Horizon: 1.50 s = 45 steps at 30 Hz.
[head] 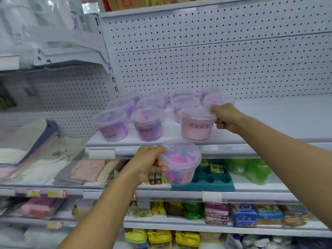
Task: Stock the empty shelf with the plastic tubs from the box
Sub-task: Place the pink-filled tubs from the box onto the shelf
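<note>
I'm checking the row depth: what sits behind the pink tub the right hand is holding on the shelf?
Behind the pink tub, gripped by the right hand, stand more lidded tubs in rows toward the pegboard. Their lower parts are hidden.

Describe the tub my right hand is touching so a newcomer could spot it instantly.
Find the white pegboard-backed shelf holding clear lidded plastic tubs. At its front edge, rightmost in the front row, stands the pale pink tub, gripped at the rim by the right hand. Unlike its purple neighbours, it is solid pink with clear dark lettering.
</note>
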Motion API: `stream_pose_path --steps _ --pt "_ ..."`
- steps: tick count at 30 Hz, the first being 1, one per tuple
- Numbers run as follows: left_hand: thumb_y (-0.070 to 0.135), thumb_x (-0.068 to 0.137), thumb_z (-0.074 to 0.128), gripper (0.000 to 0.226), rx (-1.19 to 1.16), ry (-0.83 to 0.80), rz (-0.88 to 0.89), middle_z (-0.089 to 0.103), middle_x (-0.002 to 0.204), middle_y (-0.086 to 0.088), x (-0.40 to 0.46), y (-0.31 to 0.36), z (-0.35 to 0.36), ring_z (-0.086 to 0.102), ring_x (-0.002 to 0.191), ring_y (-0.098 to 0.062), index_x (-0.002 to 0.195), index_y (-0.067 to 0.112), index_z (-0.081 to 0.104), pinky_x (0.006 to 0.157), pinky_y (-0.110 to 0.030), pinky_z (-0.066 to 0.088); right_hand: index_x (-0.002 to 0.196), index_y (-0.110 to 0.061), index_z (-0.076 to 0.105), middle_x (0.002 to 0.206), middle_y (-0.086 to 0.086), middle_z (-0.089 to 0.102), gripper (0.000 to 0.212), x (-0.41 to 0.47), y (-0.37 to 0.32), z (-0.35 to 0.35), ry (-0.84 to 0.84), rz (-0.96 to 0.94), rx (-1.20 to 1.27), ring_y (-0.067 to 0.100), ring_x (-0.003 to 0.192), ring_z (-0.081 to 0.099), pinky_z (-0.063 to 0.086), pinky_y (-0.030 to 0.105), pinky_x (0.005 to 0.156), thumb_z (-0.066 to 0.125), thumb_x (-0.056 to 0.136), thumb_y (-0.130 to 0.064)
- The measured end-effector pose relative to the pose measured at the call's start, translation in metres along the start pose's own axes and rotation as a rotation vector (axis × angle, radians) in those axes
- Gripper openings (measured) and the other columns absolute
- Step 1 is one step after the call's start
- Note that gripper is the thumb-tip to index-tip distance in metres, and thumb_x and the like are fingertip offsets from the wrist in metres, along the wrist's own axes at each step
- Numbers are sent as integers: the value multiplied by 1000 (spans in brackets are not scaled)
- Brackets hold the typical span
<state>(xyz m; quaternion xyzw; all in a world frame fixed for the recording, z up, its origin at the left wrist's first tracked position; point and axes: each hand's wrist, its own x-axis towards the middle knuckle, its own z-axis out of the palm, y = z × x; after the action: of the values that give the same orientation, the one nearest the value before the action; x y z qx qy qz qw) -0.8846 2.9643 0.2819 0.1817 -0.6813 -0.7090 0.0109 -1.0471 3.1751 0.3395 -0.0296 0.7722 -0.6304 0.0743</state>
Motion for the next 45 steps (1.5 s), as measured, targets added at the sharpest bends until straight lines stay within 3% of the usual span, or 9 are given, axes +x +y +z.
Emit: stream_pose_path --steps 8,11,14,21,24,29,35,40,45 --pt "14 89 62 13 -51 -16 -45 43 60 -4 11 10 -7 44 41 -9 98 5 59 44 -24 52 72 -14 48 61 4 39 17 30 -10 29 7 -22 -99 16 50 28 25 24 44 49 89 -11" --pt "13 89 61 10 -70 -13 -54 43 59 -4 12 13 -8 44 41 -9 96 6 60 44 -24 51 91 1 62 66 5 37 19 31 -5 34 -1 -71 -113 16 55 27 25 28 49 48 91 -11" --pt "14 89 62 13 -101 -10 -61 43 61 -5 12 13 -9 44 42 -9 96 4 60 43 -23 51 116 19 50 71 6 35 38 31 2 35 6 -166 -173 17 57 24 22 29 50 43 94 -11" --pt "13 88 62 12 -171 -54 -111 42 62 -5 9 19 -5 42 39 -8 91 1 61 39 -21 50 77 -3 50 73 7 49 41 -1 -11 14 34 -494 -462 19 65 43 34 32 62 41 97 -37" --pt "15 86 63 14 -187 -128 -135 47 69 -7 13 23 3 42 41 -9 93 3 61 36 -19 47 97 -11 66 85 6 64 45 -26 -22 -4 -127 -404 -377 17 66 57 41 28 56 41 97 -48" --pt "26 63 78 61 -130 -288 -100 41 109 -10 19 41 39 39 91 -30 118 7 61 59 -33 50 107 -8 64 84 8 60 58 -56 -28 -33 -475 -167 -543 20 61 53 39 28 47 49 88 -60" --pt "25 93 57 24 128 -252 148 53 85 -17 10 62 85 49 59 -20 98 2 64 45 -22 47 101 -4 69 65 3 44 30 -61 -20 -72 -408 -141 -459 13 46 28 25 24 42 54 96 -30" --pt "29 92 58 23 311 -9 582 69 83 -6 13 67 96 60 75 -15 90 10 70 80 -28 53 93 5 63 57 3 33 31 -48 -10 -103 -198 -57 -315 13 45 23 21 24 43 50 97 -22" --pt "29 93 56 19 839 248 893 65 111 7 33 66 79 51 108 -17 106 23 69 80 -22 34 79 -7 46 56 4 35 14 -26 -5 -105 39 2 -268 17 47 25 23 25 44 51 90 -15"
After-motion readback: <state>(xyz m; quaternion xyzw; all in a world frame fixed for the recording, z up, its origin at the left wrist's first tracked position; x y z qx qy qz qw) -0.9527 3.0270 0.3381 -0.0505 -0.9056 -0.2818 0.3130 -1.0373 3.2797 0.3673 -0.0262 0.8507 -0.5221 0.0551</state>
